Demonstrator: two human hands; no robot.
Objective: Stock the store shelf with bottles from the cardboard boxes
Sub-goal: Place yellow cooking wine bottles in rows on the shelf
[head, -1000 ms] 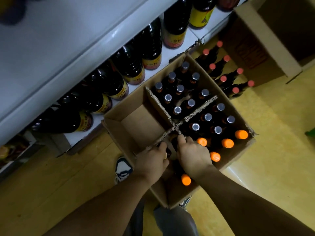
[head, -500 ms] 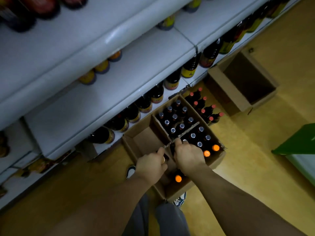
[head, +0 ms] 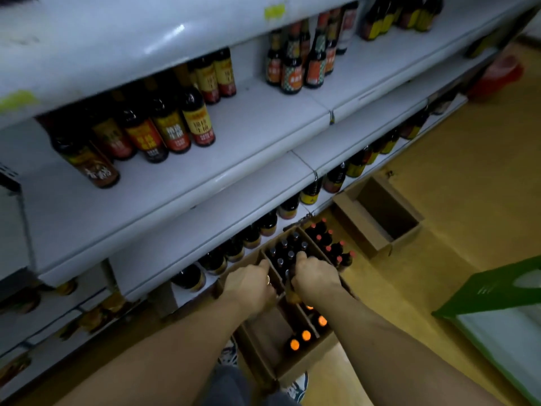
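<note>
An open cardboard box (head: 304, 363) with dividers stands on the floor against the shelving. It holds dark bottles, some with silver caps (head: 290, 254) and some with orange caps (head: 306, 335). My left hand (head: 248, 284) and my right hand (head: 314, 276) are side by side over the middle of the box, fingers curled downward. My right hand grips the neck of a dark bottle (head: 292, 294). A small silver cap (head: 268, 278) shows at my left hand's fingers, which grip another bottle, mostly hidden. The white store shelf (head: 234, 136) above has bare room between bottle groups.
Several red-capped bottles (head: 330, 244) stand on the floor right of the box. An empty cardboard box (head: 380, 238) sits further right. A green bin edge (head: 497, 291) is at the right. Large dark bottles (head: 251, 235) line the bottom shelf. My shoes (head: 298, 382) are beside the box.
My head has risen, so the box looks smaller and the upper shelves have come into view. Both hands stay together at the box's middle, now higher above it.
</note>
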